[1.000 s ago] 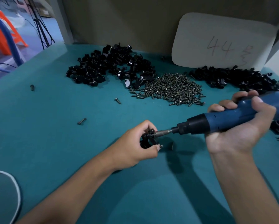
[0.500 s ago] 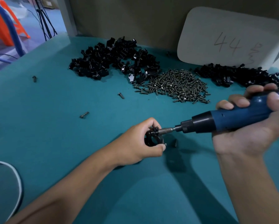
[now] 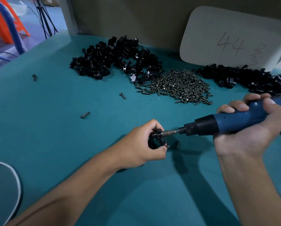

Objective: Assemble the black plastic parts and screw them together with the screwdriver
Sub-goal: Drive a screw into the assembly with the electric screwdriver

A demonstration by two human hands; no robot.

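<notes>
My left hand [image 3: 141,144] pinches a small black plastic assembly [image 3: 156,141] just above the teal table, thumb and fingers curled round it. My right hand [image 3: 249,128] grips a blue electric screwdriver [image 3: 226,122], held nearly level and pointing left. Its metal bit [image 3: 169,133] meets a screw at the top of the assembly. Part of the assembly is hidden by my left fingers. One loose screw [image 3: 177,144] lies on the table just right of the assembly.
A pile of black plastic parts [image 3: 117,59] lies at the back, a heap of screws [image 3: 180,86] to its right, another black pile [image 3: 250,79] at far right. Stray screws [image 3: 85,115] lie left. A white card [image 3: 234,38] leans behind. A white cable [image 3: 14,180] curves at lower left.
The hands, the assembly and the screwdriver keep the same hold and contact. The view has shifted slightly, so the piles sit a little differently in frame.
</notes>
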